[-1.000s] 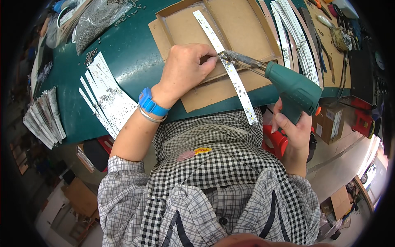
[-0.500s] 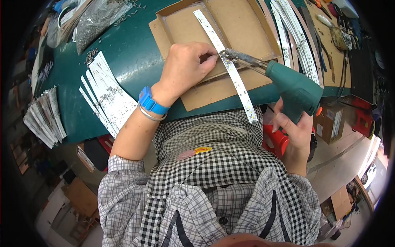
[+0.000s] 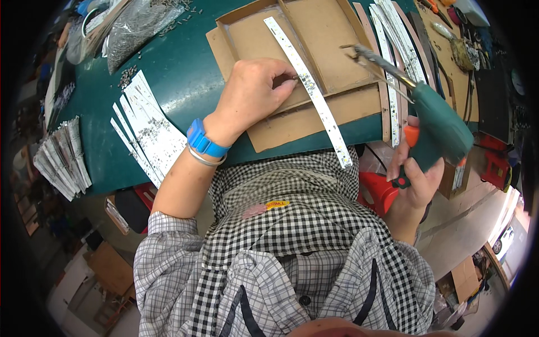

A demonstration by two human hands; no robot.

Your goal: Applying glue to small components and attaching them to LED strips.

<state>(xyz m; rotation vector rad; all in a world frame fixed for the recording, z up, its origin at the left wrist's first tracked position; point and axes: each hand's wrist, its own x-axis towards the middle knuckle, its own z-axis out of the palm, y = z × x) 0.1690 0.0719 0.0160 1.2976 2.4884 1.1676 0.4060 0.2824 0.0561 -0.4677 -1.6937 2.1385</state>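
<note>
My right hand [image 3: 420, 182] is wrapped round the grip of a green soldering gun [image 3: 437, 121] with an orange trigger. The gun's long metal tip [image 3: 387, 64] hangs over the right side of the cardboard tray, apart from the strip. My left hand [image 3: 252, 90] pinches a small metal part [image 3: 296, 77] against the edge of a long white LED strip [image 3: 317, 101]; the part's exact kind is too small to tell. This strip lies slantwise across the tray, its near end sticking out past the table's edge towards my apron.
A shallow cardboard tray [image 3: 337, 91] with a divider lies on the green table [image 3: 185, 73]. Fanned white strips [image 3: 149, 121] and a bundle of strips [image 3: 63, 160] are at left. More strips [image 3: 401, 45] stand right. A clear bag of small metal parts [image 3: 132, 36] is at far left.
The soldering gun has lifted off the strip and moved right with my right hand. My left hand stays at the strip, still pinching.
</note>
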